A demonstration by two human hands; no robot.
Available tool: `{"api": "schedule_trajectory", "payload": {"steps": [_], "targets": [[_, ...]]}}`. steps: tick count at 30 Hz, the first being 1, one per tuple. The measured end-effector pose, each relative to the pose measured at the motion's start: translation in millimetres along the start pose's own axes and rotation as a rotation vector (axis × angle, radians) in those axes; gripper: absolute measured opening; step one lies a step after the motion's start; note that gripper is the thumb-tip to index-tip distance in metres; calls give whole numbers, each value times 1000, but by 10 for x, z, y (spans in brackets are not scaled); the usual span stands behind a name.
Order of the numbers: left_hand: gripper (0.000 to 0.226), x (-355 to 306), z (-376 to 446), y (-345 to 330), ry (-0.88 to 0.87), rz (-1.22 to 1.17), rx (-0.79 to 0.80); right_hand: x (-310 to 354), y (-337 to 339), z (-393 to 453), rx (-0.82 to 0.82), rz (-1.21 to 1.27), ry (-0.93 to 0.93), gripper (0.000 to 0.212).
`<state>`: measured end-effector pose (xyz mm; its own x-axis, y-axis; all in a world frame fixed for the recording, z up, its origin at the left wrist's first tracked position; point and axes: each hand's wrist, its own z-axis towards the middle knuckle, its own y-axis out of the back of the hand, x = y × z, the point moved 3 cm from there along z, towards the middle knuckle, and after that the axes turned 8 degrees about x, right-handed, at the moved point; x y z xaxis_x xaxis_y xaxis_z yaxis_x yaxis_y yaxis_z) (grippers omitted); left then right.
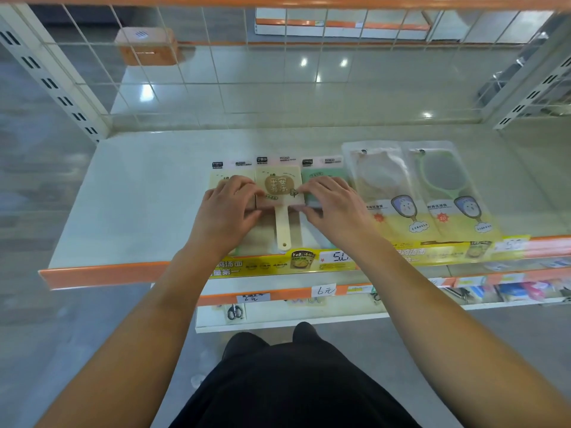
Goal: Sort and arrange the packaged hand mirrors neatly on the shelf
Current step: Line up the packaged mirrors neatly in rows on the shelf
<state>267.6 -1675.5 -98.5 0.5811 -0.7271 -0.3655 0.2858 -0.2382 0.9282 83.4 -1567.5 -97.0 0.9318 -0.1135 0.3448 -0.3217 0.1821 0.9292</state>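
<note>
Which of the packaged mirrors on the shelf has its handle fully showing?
The cream mirror in the middle of the three small packs, between both hands; its neighbours' handles are covered by the hands.

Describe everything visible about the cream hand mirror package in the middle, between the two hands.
The cream hand mirror package lies flat on the white shelf, handle toward the person. A clear wrapper with a printed header covers a pale square paddle bearing a brown apple-shaped design with characters; its slim cream handle ends in a hole. It is the middle of three square packages lying side by side. The left hand and right hand pinch its side edges.
</note>
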Motion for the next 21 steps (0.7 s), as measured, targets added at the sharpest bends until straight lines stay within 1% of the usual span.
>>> {"api": "schedule_trajectory", "payload": {"steps": [5, 13, 21], "targets": [[30, -18, -4, 5, 0, -6, -44, -15, -17, 18, -12, 22, 11, 35], [22, -25, -4, 1, 20, -28, -62, -32, -22, -9, -49, 62, 29, 36], [24, -28, 6, -20, 60, -51, -48, 46, -63, -47, -95, 28, -33, 32]]}}
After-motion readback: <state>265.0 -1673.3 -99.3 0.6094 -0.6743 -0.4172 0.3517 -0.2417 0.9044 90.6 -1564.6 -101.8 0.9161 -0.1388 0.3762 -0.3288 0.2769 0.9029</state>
